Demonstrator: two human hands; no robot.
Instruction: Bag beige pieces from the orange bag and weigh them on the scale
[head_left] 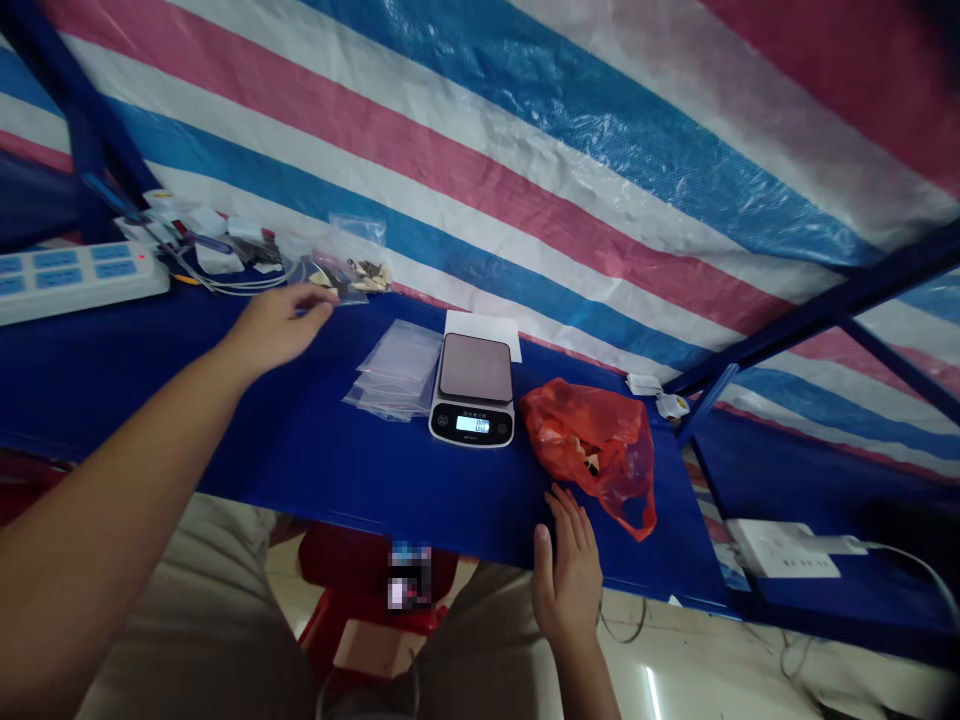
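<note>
My left hand [289,318] reaches over the back left of the blue table, fingers loosely bent and thumb apart, with nothing seen in it. Its fingertips are beside a small clear bag with dark and pale pieces [328,279]; another clear bag of pale pieces [371,274] lies just right of that. My right hand [571,570] rests at the front edge, fingers stretched out, below a red plastic bag [555,420] with a few pale and dark pieces visible inside. Between the hands stand a kitchen scale [475,368], bare on top, its display lit, and a stack of flat clear bags [401,362].
White paper [502,330] lies behind the scale. A power strip [82,275] and tangled cables [232,275] occupy the left back. Small white packets [643,384] sit at the right back, near a blue frame bar [705,405]. A striped sheet [480,180] hangs behind.
</note>
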